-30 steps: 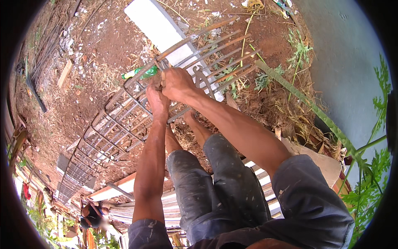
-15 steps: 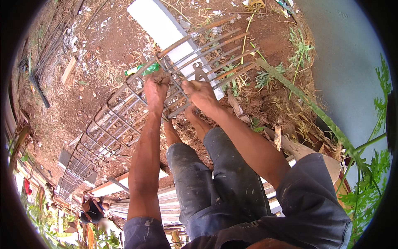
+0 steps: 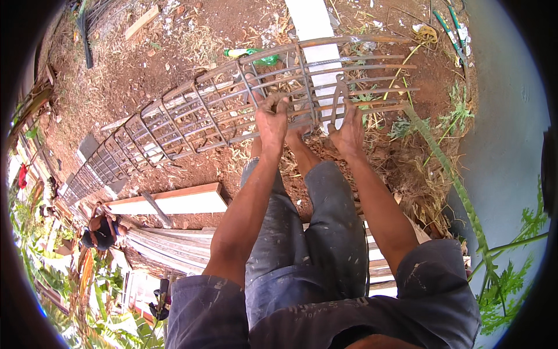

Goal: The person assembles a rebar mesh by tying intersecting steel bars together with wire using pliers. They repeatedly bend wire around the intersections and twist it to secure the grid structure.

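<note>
the cage [image 3: 232, 64] is laid across the middle, running left to right, with its right end passing over the white plank [image 3: 313, 23]. it looks pretty far along: loops [image 3: 210, 114] are fitted round the long bars [image 3: 360, 38] over most of the length, and only the bar ends at the right are bare past the last loop [image 3: 305, 75]. whether every crossing has been tied can't be told from here. the pincers [image 3: 340, 87] are gripped in the right hand [image 3: 347, 134], fingers wrapped round a handle, just right of that last loop. the left hand [image 3: 271, 122] is held over the bars a bit further left, fingers curled; whether anything is pinched there can't be told. as for containers, one green bottle [image 3: 269, 60] can be spotted lying on the dirt [image 3: 197, 35] at the far side of the cage. what's in it, if anything, can't be made out.
</note>
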Demonstrator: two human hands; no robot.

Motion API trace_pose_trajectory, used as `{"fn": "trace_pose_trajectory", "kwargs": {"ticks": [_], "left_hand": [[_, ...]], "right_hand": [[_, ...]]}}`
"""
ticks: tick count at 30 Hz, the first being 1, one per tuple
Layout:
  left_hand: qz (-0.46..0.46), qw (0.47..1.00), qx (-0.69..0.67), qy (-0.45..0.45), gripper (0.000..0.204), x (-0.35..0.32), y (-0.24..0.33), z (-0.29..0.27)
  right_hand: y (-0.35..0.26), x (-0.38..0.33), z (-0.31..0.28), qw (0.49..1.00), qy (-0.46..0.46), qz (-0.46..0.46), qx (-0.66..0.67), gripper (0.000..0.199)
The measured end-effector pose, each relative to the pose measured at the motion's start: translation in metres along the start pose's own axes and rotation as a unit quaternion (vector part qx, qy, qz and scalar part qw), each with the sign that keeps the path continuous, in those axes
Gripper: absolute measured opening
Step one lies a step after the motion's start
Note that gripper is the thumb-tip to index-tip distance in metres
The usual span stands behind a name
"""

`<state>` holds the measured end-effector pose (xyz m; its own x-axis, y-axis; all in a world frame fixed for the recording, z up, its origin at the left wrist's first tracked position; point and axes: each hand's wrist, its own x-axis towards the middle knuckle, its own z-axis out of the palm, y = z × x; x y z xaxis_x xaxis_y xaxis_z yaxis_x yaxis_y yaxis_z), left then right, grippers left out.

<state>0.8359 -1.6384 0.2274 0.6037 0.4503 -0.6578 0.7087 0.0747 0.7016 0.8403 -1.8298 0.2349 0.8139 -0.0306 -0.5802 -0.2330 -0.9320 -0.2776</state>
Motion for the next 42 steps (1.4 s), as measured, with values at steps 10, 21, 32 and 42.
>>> {"fn": "trace_pose_trajectory", "kwargs": {"ticks": [10, 21, 32, 42], "left_hand": [[-0.344, 0.852, -0.388, -0.072, 0.022, 0.011, 0.046, 0.05], [-0.426, 0.758, -0.493, -0.039, 0.016, 0.007, 0.046, 0.054], [-0.431, 0.74, -0.517, 0.008, 0.011, 0.009, 0.054, 0.054], [-0.401, 0.789, -0.448, -0.129, 0.051, -0.019, 0.044, 0.056]], "right_hand": [[-0.032, 0.025, -0.093, 0.967, -0.199, 0.146, 0.054, 0.055], [-0.178, 0.089, -0.137, 0.793, -0.402, -0.05, -0.455, 0.062], [-0.193, 0.101, -0.127, 0.676, -0.379, -0.157, -0.612, 0.048], [-0.152, 0.083, -0.126, 0.85, -0.467, 0.213, -0.12, 0.044]]}}
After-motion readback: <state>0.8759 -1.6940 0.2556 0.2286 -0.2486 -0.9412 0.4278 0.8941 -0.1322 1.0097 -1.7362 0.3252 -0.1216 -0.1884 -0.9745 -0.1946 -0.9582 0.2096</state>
